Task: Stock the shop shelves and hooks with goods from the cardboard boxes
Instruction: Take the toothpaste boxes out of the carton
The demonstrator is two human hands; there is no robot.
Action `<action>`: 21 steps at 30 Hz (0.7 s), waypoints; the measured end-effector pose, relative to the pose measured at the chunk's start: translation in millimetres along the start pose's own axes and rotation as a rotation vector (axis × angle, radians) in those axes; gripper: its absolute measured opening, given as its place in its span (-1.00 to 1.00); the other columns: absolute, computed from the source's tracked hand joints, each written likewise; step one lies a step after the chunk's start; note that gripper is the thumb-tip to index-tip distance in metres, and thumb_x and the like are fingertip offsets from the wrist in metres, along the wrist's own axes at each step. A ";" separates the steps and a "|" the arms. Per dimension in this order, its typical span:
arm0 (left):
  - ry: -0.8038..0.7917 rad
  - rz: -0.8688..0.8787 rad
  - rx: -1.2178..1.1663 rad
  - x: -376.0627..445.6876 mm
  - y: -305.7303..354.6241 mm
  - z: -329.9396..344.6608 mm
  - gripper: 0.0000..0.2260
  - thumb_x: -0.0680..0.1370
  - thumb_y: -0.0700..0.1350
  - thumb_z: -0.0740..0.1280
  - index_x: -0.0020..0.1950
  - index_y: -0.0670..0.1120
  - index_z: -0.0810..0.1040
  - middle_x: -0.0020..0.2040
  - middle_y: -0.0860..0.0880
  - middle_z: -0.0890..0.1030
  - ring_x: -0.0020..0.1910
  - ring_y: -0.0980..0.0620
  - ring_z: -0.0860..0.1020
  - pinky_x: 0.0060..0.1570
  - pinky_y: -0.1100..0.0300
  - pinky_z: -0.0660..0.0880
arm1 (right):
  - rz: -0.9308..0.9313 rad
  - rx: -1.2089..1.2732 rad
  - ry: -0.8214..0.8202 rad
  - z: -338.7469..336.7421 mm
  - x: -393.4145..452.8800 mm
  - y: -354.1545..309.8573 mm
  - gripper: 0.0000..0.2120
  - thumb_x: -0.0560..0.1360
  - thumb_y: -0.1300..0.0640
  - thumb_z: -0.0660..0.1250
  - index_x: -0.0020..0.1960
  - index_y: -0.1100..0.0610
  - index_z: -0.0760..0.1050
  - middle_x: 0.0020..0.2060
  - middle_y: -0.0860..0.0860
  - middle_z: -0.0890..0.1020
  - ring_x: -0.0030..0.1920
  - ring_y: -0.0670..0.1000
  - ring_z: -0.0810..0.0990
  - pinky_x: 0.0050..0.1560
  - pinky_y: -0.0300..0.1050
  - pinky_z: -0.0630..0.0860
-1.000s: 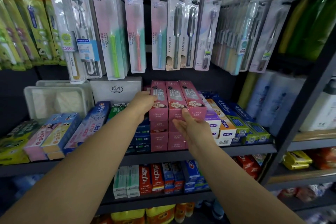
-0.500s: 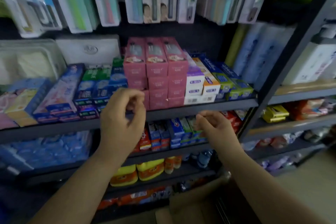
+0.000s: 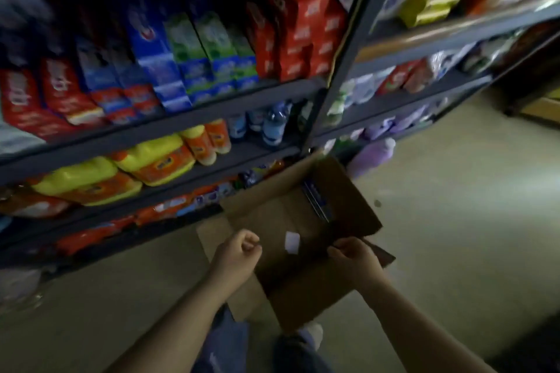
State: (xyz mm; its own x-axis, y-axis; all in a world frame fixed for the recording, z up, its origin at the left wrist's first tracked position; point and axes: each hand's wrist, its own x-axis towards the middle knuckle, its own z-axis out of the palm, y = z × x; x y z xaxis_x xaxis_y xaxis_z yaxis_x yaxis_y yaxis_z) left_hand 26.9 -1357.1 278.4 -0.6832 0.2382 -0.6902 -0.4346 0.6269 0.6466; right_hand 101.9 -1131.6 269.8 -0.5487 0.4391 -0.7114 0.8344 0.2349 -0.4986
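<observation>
Yellow jugs (image 3: 121, 172): three on the shelf (image 3: 169, 188), left of the cardboard box.
Left hand (image 3: 239, 251): one, curled into a fist over the box's left edge, holding nothing seen.
Cardboard box (image 3: 348, 200): one, open on the floor (image 3: 454, 206) below the shelves; a white slip (image 3: 291, 241) and a blue pack (image 3: 318, 200) inside.
Right hand (image 3: 354, 257): one, fingers curled, pinching the box's right flap.

Blurred print on shelf boxes (image 3: 209, 48), nothing readable anywhere
</observation>
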 end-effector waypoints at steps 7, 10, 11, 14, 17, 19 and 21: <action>-0.062 -0.127 -0.040 137.3 -89.3 111.9 -0.92 0.58 -0.10 0.24 0.06 0.01 0.47 0.00 -0.06 0.57 -0.13 0.03 0.56 -0.18 0.21 0.45 | 0.192 0.081 0.034 72.2 149.4 110.7 -0.66 0.51 -0.01 0.36 0.23 0.06 0.44 0.03 0.01 0.57 0.00 -0.02 0.58 -0.03 -0.11 0.56; -0.032 -0.143 -0.074 201.5 -132.9 146.5 -0.89 0.59 -0.16 0.23 0.10 -0.05 0.47 0.04 -0.11 0.57 -0.23 0.08 0.52 -0.29 0.28 0.40 | 0.268 0.246 0.060 105.0 223.0 144.0 -0.60 0.52 0.02 0.35 0.31 0.08 0.39 0.08 0.05 0.57 0.04 0.02 0.59 0.11 0.01 0.58; -0.024 -0.148 -0.076 222.7 -145.1 155.1 -0.88 0.58 -0.17 0.24 0.11 -0.05 0.47 0.05 -0.11 0.57 -0.22 0.09 0.52 -0.30 0.28 0.39 | 0.279 0.279 0.071 115.1 247.8 154.2 -0.59 0.52 0.02 0.34 0.32 0.08 0.38 0.10 0.06 0.57 0.07 0.03 0.59 0.13 0.03 0.57; -0.010 -0.148 -0.053 286.8 -176.3 174.2 -0.85 0.59 -0.16 0.24 0.15 -0.04 0.48 0.05 -0.07 0.56 -0.18 0.09 0.53 -0.28 0.29 0.38 | 0.347 0.301 0.166 137.7 320.3 176.4 -0.59 0.52 -0.03 0.33 0.32 0.08 0.40 0.13 0.08 0.57 0.12 0.07 0.58 0.17 0.06 0.55; 0.020 -0.128 -0.077 343.9 -199.5 189.1 -0.87 0.59 -0.16 0.24 0.13 -0.04 0.48 0.04 -0.06 0.57 -0.19 0.10 0.52 -0.30 0.30 0.37 | 0.393 0.339 0.281 155.6 388.3 189.4 -0.49 0.54 -0.11 0.27 0.37 0.14 0.33 0.18 0.14 0.54 0.14 0.11 0.57 0.08 -0.03 0.53; 0.021 -0.109 -0.109 376.4 -213.4 199.0 -0.89 0.59 -0.16 0.25 0.10 -0.01 0.47 0.03 -0.05 0.57 -0.18 0.09 0.53 -0.29 0.30 0.37 | 0.371 0.466 0.408 164.3 424.1 195.8 -0.41 0.58 -0.09 0.21 0.49 0.15 0.15 0.25 0.19 0.47 0.16 0.09 0.55 0.01 -0.12 0.48; 0.017 -0.098 -0.147 402.9 -225.5 208.7 -0.89 0.59 -0.17 0.25 0.08 0.01 0.46 0.01 -0.03 0.57 -0.15 0.09 0.53 -0.28 0.29 0.38 | 0.348 0.433 0.416 170.6 460.7 209.0 -0.41 0.61 -0.05 0.16 0.52 0.18 0.08 0.27 0.22 0.44 0.07 0.06 0.54 -0.14 -0.23 0.42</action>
State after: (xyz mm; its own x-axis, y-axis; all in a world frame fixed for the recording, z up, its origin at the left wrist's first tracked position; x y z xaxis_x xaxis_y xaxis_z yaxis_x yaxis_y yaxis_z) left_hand -27.9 -1247.6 -213.3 -0.6427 0.1684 -0.7474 -0.5797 0.5310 0.6181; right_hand 14.7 -1028.2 -246.7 -0.1154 0.7425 -0.6599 0.8147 -0.3093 -0.4905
